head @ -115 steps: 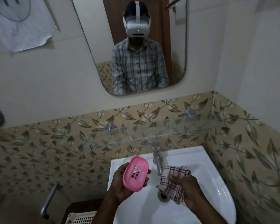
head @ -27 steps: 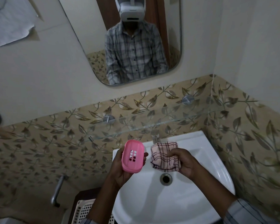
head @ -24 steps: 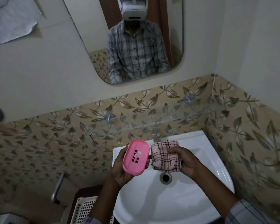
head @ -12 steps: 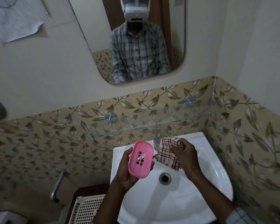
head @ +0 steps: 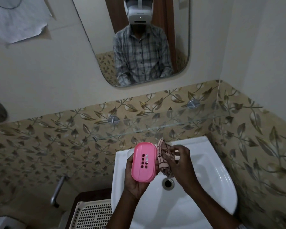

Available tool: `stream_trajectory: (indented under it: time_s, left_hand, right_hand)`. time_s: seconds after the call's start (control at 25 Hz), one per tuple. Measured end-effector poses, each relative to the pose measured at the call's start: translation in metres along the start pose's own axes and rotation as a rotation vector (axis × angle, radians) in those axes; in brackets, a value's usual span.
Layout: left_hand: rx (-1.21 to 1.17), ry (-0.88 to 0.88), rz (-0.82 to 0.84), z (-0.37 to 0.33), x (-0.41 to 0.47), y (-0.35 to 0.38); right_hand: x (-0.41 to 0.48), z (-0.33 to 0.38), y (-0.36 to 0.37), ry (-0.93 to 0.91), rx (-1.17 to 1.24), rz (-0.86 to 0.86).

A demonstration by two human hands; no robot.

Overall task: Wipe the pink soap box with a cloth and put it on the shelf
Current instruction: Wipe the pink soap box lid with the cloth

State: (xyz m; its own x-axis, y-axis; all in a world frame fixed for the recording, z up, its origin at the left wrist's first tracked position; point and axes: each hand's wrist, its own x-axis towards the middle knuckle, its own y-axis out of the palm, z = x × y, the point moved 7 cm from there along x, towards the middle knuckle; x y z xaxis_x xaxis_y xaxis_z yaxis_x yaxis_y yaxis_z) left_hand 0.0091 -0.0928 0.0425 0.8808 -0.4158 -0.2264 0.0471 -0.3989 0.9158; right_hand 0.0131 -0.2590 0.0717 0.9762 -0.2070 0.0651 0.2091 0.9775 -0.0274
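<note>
Over the white sink (head: 210, 164), the left hand (head: 135, 180) is cupping the pink soap box (head: 144, 161) from behind and below, its grip curling around the box's edges; most of the fingers are hiding behind the plastic. The box is standing nearly upright, its slotted face turning toward the camera. The right hand (head: 180, 162) is bunching a pink checked cloth (head: 163, 158) in a closed grip and pressing it against the box's right edge. Much of the cloth is lying under the fingers. The tap is sitting out of sight behind the box and cloth. Above, a glass shelf (head: 180, 123) is running along the leaf-patterned tiles, hard to make out. A perforated basket (head: 92, 215) is being cut off at the bottom edge.
</note>
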Motion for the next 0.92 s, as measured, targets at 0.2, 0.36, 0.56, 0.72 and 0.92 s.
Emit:
stream_trajectory:
  time_s: [0.2,0.36,0.56,0.72,0.92]
  left_hand:
    - [-0.045,-0.038,0.048,0.006,0.003,0.002]
    - [0.133,-0.232,-0.027,-0.009,0.001,-0.01]
    - [0.35,-0.389,-0.195,-0.022,0.005,-0.019]
    - [0.401,-0.331,-0.201,-0.025,0.023,-0.003]
    - [0.49,-0.336,-0.185,-0.022,0.029,0.005]
  right_hand:
    - [-0.005,-0.035,0.017,0.42,0.614,0.192]
    - [0.004,-0.046,-0.012,0.456,0.59,0.064]
    - [0.03,-0.005,-0.047,0.018,-0.327,-0.14]
    - [0.006,0.029,0.029,-0.462,-0.385,0.145]
    - [-0.006,0.016,0.051,-1.106,-0.749,0.349]
